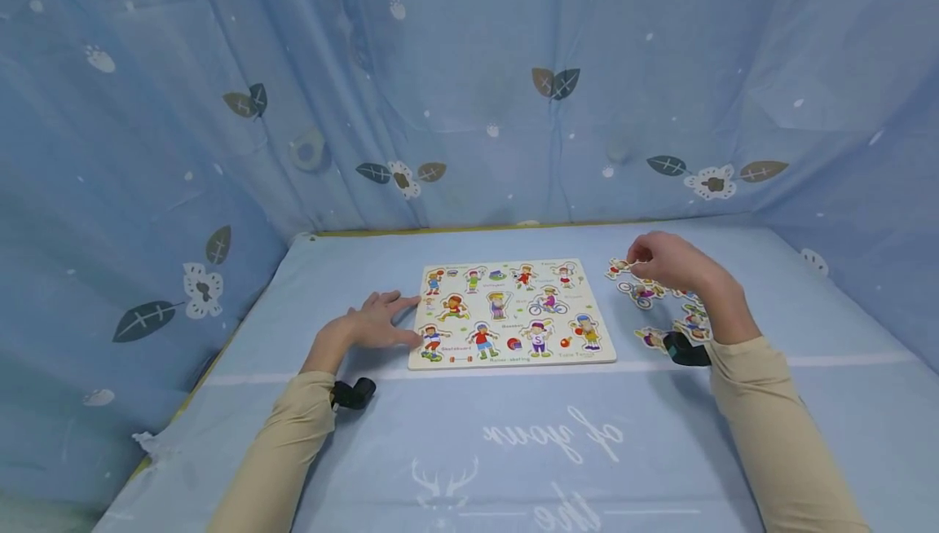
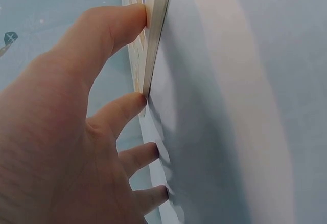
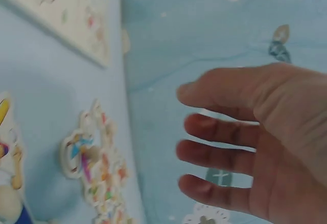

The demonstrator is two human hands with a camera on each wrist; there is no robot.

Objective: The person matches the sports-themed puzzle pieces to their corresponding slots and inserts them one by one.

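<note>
Your left hand lies flat with fingers spread, fingertips pressing the left edge of the puzzle board on the blue cloth. Your right hand hovers over the loose pieces scattered just right of the board. From the head view it seems to pinch a small piece, but the wrist view shows relaxed fingers holding nothing, so you cannot tell. Printed figures fill the board's face.
</note>
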